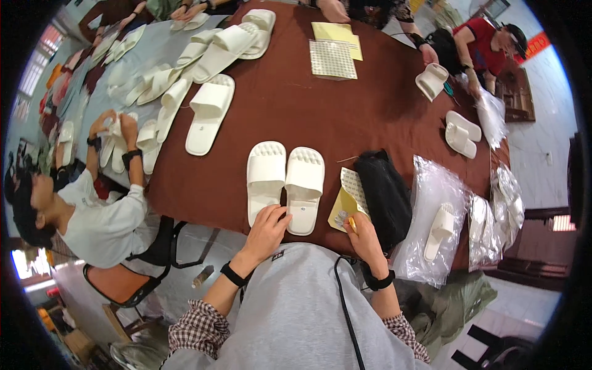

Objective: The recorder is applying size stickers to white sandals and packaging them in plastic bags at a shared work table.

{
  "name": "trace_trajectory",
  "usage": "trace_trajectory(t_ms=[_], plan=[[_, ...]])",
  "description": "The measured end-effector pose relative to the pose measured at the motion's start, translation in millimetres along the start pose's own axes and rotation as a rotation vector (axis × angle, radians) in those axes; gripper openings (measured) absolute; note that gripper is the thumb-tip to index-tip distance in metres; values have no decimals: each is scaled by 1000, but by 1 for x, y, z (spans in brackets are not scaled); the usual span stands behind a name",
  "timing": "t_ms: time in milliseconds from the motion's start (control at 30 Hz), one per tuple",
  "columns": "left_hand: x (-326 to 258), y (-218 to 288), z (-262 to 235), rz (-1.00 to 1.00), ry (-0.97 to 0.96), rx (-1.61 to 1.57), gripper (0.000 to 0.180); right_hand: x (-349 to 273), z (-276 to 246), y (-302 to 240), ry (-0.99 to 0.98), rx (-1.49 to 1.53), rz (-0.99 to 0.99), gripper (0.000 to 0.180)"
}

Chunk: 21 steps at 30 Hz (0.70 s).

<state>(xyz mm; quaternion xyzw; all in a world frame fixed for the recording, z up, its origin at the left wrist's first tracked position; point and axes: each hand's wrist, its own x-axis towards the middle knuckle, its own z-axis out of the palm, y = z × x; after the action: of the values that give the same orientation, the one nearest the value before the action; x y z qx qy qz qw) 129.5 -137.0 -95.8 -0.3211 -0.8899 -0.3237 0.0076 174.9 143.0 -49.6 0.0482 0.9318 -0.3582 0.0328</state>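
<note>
Here, left hand [266, 229] (fingers curled) at white slippers' [285, 179] heels.

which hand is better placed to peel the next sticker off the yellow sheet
Probably the right hand: its fingers already rest on the yellow sticker sheet beside the black pouch. The left hand sits across at the heel of the white slippers, better placed to steady them.

Slipper pair [285, 182] left of sticker sheet [349, 200]
</note>
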Motion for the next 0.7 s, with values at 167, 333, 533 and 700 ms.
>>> trace_trajectory(t_ms=[167,333,533,700], plan=[[-17,-6,-13,-195,132,42,31,44,22,-56,-295,186,-190,17],[-34,-14,-17,-334,223,121,38,87,83,-86,-361,135,-385,18],[-44,-12,-10,-370,231,75,47,109,130,-89,-378,-178,-413,18],[-45,-13,-6,-398,247,79,50,111,138,-88,-366,-237,-443,18]])
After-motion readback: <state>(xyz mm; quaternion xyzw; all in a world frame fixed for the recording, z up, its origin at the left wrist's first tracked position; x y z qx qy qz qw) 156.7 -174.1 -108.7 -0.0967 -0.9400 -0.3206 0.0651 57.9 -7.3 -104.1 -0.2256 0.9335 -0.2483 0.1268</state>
